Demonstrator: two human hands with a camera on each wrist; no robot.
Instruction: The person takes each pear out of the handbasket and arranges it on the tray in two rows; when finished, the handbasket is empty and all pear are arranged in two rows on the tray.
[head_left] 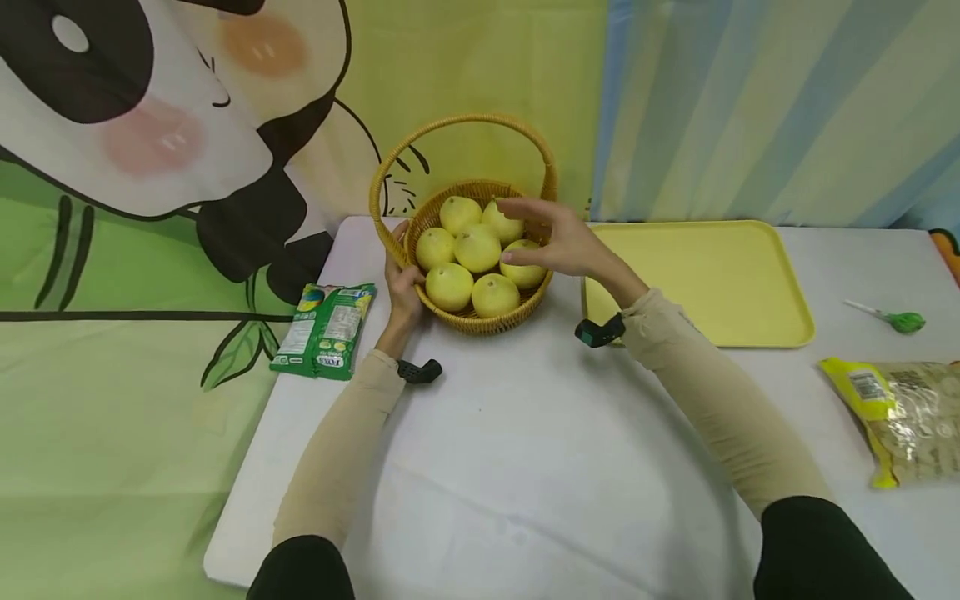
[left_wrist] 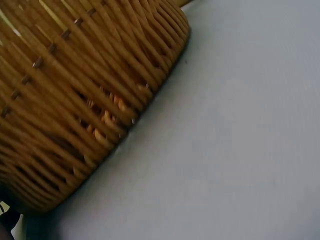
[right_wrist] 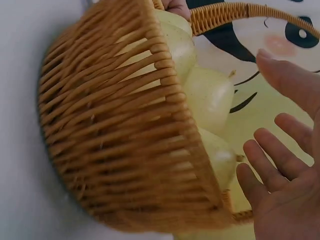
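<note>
A wicker basket (head_left: 480, 325) with a tall arched handle (head_left: 461, 121) stands at the back of the table, filled with several yellow-green pears (head_left: 477, 248). My left hand (head_left: 405, 287) grips the basket's left side, thumb at the rim near the handle's base; the rest of its fingers are partly hidden. Over the right side of the basket hovers my right hand (head_left: 558, 237), fingers spread and thumb apart, with nothing held. In the right wrist view, the right palm (right_wrist: 290, 200) faces the pears (right_wrist: 210, 95), which rise above the woven rim. The left wrist view shows the basket's woven side (left_wrist: 75, 100).
A yellow tray (head_left: 705, 283) lies right of the basket, under the right forearm. A green snack bag (head_left: 324, 332) lies at the table's left edge. Farther right are a green-wrapped lollipop (head_left: 903, 322) and a yellow and clear food bag (head_left: 911, 417). A printed curtain (head_left: 480, 58) hangs behind.
</note>
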